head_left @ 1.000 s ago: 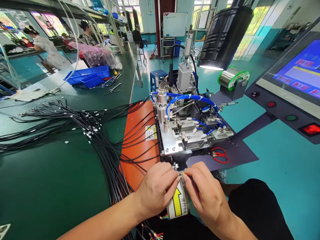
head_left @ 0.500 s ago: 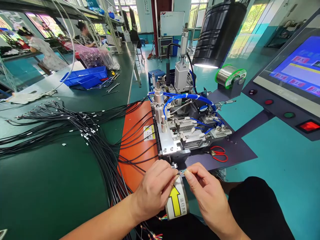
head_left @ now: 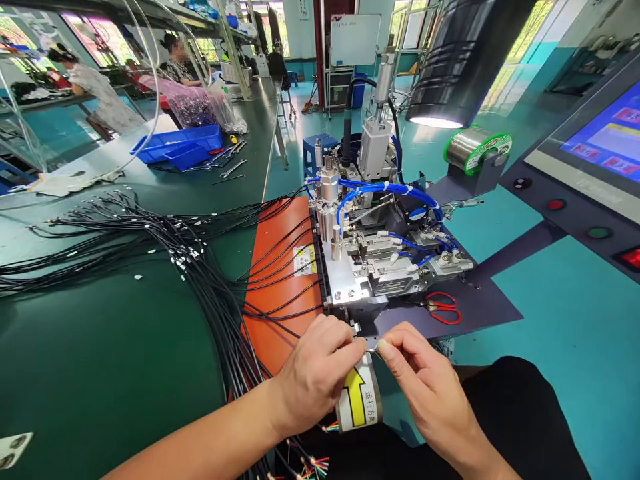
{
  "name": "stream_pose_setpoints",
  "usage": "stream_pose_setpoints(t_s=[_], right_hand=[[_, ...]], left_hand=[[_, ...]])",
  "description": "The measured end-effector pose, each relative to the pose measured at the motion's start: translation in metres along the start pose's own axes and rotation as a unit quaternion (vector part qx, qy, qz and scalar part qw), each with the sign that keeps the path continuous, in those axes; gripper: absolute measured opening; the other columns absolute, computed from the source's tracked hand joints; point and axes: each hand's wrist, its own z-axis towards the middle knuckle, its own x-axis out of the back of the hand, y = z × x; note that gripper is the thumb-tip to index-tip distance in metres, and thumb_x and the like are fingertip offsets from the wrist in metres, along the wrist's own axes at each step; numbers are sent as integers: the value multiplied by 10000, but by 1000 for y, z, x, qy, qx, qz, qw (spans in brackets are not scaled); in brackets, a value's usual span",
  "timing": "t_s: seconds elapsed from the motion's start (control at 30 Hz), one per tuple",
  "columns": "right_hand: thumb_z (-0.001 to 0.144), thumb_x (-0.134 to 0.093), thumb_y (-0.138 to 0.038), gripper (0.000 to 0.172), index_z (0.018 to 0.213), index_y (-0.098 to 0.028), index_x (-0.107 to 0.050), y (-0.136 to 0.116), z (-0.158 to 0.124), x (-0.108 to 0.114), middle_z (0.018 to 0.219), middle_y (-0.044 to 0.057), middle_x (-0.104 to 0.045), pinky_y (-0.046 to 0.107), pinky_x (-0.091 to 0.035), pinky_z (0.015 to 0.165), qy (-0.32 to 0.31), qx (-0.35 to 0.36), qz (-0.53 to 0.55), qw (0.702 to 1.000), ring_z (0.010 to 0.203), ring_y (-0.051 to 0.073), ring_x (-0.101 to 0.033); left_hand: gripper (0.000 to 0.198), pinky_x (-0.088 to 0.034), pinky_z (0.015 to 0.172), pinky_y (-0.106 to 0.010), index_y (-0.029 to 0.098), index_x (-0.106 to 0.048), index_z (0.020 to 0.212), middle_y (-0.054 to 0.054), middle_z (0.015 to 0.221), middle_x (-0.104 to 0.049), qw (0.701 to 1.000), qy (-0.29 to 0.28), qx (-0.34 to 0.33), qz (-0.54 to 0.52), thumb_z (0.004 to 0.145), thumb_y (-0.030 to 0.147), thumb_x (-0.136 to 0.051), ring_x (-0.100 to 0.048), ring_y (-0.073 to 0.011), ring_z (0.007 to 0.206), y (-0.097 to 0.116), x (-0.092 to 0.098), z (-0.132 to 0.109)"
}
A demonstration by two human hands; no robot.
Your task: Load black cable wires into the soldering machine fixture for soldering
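My left hand (head_left: 323,370) is closed, its thumb and forefinger pinching the end of a black cable. Facing it, my right hand (head_left: 425,383) pinches the thin wires (head_left: 373,349) that come out of that end; the fingertips hide most of them. Just below, a rounded metal piece carries a white label with a yellow arrow (head_left: 357,400). Beyond my hands stands a soldering machine (head_left: 370,267) with silver cylinders and blue air hoses. Several black cables (head_left: 280,308) run over an orange plate (head_left: 273,267) into its side. Stripped cable ends with coloured wires (head_left: 317,463) hang by my lap.
A big bundle of black cables (head_left: 200,287) lies on the green table (head_left: 110,360). Red-handled snips (head_left: 445,308) rest on the machine base. Solder spool (head_left: 477,150), lamp (head_left: 450,73) and control panel (head_left: 585,193) stand right. Blue trays (head_left: 177,147) and wrenches (head_left: 233,170) lie farther back; two people sit beyond.
The view has turned slightly left, so the scene shifts right in the picture. Both hands keep their pinch on the cable end and its wires, with only a small shift between them.
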Motion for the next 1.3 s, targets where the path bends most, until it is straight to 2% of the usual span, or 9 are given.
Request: stream_pose_setpoints(t_s=[0.47,0.67,0.87,1.07,1.3], right_hand=[[997,-505,-398,263,819,-226,-594,9,-1,1,816,2,-517,255,-420,677,-10,1,-28,1000,742,156,-495],[978,-548,-377,211,856,-220,-621,19,-4,-9,842,16,-545,248,-444,704,38,10,10,999,776,161,-515],[971,-557,-374,217,835,-215,-613,20,-6,-21,802,10,-541,240,-453,659,86,7,25,996,730,155,-518],[979,-536,-323,172,866,-224,-619,18,-5,-16,862,30,-582,278,-457,707,98,75,-91,988,783,180,-568],[975,-528,-199,93,949,-225,-613,22,-1,-5,877,41,-564,299,-456,724,50,194,-182,963,805,182,-562]], left_hand=[[196,-349,618,-326,125,-620,980,-51,765,-509,988,-39,-34,142,974,135,-424,-426,-180,699,1,-2,-4],[169,-356,606,-317,141,-594,858,-53,766,-516,991,-42,-18,128,945,139,-449,-427,-177,686,1,-2,-2],[180,-369,585,-313,161,-560,800,-49,763,-516,991,-54,-17,124,937,162,-442,-441,-174,667,-1,-1,-1],[175,-320,547,-323,155,-560,812,-47,750,-497,985,-51,-44,159,934,204,-443,-414,-176,635,-1,0,-1],[137,-305,547,-340,154,-558,793,-43,761,-498,980,-72,-58,177,909,182,-491,-413,-182,640,0,1,1]])
